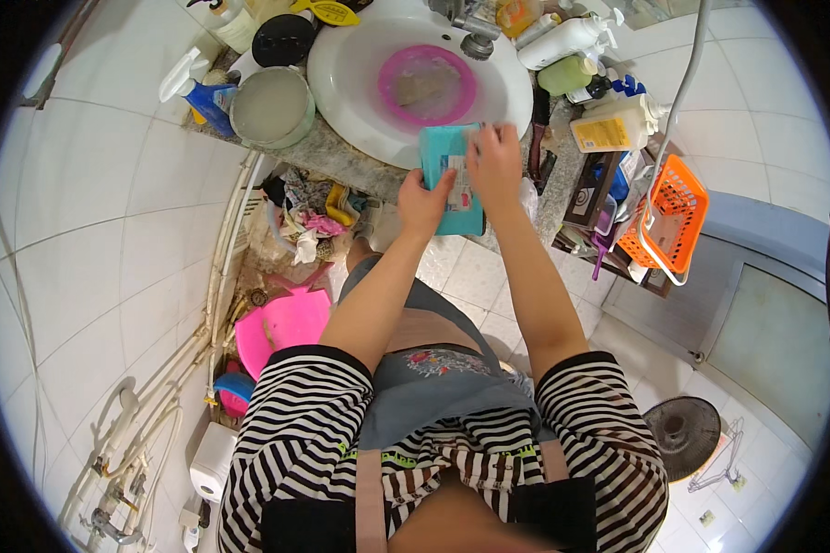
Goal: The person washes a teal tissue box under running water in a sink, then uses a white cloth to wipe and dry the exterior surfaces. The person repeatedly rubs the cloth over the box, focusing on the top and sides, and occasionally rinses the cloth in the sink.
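Over the front edge of the sink counter I hold a flat teal rectangular plastic case or pack (pixel 462 222) bearing a printed label. My left hand (pixel 420 204) grips its left side, thumb on the upper face. My right hand (pixel 496 166) is at its upper right with curled, motion-blurred fingers; whether it pinches anything is hidden. Beyond lies the white washbasin (pixel 342 90), with a round pink plastic basin (pixel 387 77) inside it. The pink basin contains cloudy water and a tan thing I cannot make out.
A pail of cloudy water (pixel 271 107) and a blue spray bottle (pixel 211 104) stand left of the washbasin. The faucet (pixel 478 43) and several bottles (pixel 564 45) are at the right. An orange basket (pixel 678 207) sits lower right; a pink dustpan (pixel 287 321) is lower left.
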A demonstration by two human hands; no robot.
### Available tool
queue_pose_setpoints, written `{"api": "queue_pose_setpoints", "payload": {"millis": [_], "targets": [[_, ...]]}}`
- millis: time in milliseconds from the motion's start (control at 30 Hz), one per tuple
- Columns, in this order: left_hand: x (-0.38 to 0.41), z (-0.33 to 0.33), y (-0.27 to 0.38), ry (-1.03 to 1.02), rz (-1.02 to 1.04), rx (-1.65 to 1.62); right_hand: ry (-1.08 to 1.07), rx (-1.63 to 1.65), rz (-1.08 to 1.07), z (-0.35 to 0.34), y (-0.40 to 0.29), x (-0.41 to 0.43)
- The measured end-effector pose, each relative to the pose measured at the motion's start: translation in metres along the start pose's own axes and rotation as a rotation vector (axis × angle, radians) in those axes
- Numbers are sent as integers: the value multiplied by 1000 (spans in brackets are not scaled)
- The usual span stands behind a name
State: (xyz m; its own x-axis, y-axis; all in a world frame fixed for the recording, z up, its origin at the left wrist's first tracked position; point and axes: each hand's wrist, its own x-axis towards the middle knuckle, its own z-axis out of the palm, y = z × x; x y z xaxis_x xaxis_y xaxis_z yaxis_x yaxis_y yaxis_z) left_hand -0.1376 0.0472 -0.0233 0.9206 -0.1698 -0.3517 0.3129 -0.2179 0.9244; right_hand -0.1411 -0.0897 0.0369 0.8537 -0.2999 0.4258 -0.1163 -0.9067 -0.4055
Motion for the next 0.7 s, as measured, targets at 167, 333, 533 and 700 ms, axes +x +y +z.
{"api": "queue_pose_setpoints", "payload": {"millis": [167,333,533,700], "targets": [[0,3,-15,29,43,32,-104,11,12,-20,-8,-28],[-5,11,-11,-23,22,-78,11,-36,-6,0,3,17],[-13,12,-3,74,-16,-200,-131,9,64,-33,-5,-93],[-14,0,1,-55,-104,-214,-136,92,61,-42,1,-113]]}}
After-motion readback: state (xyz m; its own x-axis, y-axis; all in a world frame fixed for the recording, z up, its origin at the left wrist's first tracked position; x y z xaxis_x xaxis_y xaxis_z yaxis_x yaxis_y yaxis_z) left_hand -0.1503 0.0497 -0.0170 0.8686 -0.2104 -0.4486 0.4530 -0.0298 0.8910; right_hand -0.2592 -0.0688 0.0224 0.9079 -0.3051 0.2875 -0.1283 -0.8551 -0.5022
